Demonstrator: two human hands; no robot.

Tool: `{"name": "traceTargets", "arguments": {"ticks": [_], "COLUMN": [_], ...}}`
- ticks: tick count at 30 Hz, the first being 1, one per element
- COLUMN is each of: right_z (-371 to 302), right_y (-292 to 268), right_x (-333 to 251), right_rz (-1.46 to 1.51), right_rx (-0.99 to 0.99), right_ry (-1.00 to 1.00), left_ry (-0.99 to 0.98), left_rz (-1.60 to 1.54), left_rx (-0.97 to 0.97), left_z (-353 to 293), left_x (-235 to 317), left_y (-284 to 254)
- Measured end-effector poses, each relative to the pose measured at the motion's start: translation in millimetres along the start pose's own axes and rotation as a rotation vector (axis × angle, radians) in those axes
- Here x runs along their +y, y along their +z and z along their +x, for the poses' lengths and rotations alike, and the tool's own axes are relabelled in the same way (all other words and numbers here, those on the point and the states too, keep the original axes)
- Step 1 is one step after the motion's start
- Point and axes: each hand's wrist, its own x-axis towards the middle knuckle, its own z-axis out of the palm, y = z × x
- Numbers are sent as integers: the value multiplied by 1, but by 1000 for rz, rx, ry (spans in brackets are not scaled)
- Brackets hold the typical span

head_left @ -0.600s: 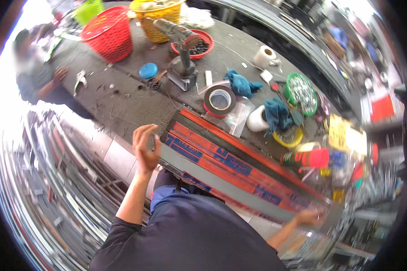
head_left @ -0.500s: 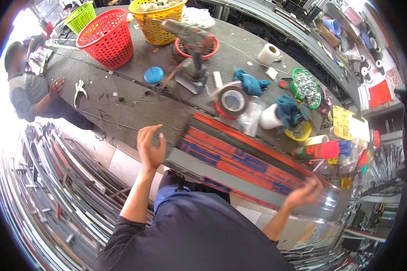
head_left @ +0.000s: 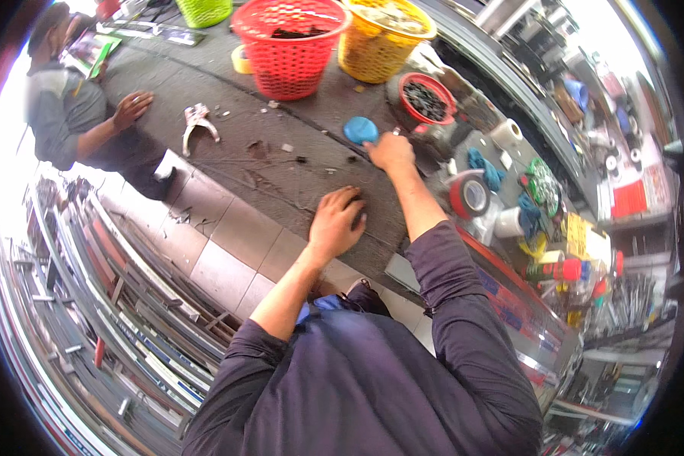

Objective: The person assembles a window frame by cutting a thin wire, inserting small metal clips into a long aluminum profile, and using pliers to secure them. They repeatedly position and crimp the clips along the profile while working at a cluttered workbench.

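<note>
My left hand (head_left: 337, 222) rests on the dark worktable (head_left: 239, 102) near its front edge. Its fingers are loosely bent, the thumb stands apart, and nothing shows in it. Farther out, my right hand (head_left: 394, 153) is closed, with the thumb side at the rim of a round blue disc (head_left: 360, 130). Whether it grips the disc or something else is hidden. Just right of that hand lies a blurred red and grey tool (head_left: 435, 138), seemingly the power drill. Beyond it is a small red basket (head_left: 425, 99) of dark bits.
A red basket (head_left: 287, 57) and a yellow basket (head_left: 384, 45) stand at the back. White-handled pliers (head_left: 197, 125) lie on the left, near a co-worker (head_left: 76, 121). Tape (head_left: 471, 196), bottles and red-blue profiles (head_left: 501, 292) crowd the right. Metal bars (head_left: 129, 281) fill the lower left.
My view has swung left. The right hand has gone from the long profiles to the disc and closed; my left hand has come down onto the table. The drill no longer stands plainly upright.
</note>
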Motion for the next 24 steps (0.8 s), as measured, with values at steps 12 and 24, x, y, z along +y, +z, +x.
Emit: {"name": "traceTargets", "arguments": {"ticks": [12, 24], "right_z": [1, -211], "right_y": [-29, -67], "right_x": [46, 110], "right_rz": [846, 1545], "right_rx": [-293, 374], "right_ry": [200, -218], "left_ry": [27, -38], "left_rz": [-164, -185], "left_rx": [95, 15], "left_z": [-5, -1], "left_x": [-13, -14], "left_y": [2, -4]}}
